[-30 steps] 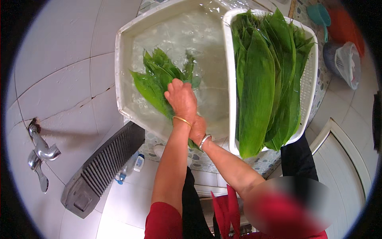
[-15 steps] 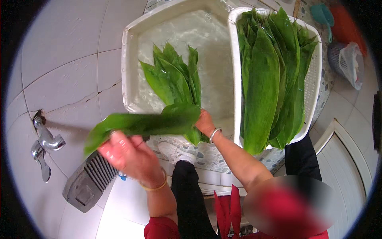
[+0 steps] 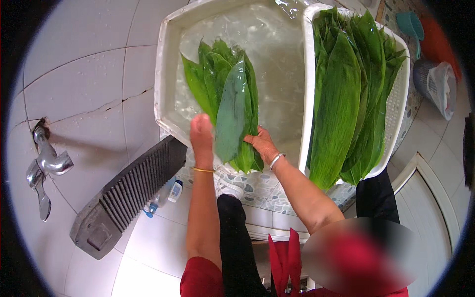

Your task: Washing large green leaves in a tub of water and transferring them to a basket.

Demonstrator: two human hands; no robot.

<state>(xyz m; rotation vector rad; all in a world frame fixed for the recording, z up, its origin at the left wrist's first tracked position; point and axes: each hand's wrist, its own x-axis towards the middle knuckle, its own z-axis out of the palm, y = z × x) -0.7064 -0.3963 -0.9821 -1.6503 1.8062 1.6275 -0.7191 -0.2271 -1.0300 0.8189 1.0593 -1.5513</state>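
A stack of long green leaves (image 3: 198, 84) lies over the near side of a white basin (image 3: 161, 74) that holds water. On top of the stack rests one paler, wet leaf (image 3: 231, 111), its tip pointing to the far side. My right hand (image 3: 262, 144) grips the right edge of the stack near its lower end, thumb on top. Just left of the pale leaf is my left hand (image 3: 201, 141), raised and apart from it; motion smears its fingers, so their pose is unclear.
Beside the basin, a white perforated basket (image 3: 393, 114) holds a thick pile of similar leaves (image 3: 336, 104). A dark ridged washboard (image 3: 131, 198) leans at the lower left, near small bottles (image 3: 175, 190). A metal tap (image 3: 49, 161) juts from the tiled wall.
The leaf that my left hand held sideways now lies lengthwise on the stack. My left hand has let go of it and moved right and away from me. My right hand stays at the stack.
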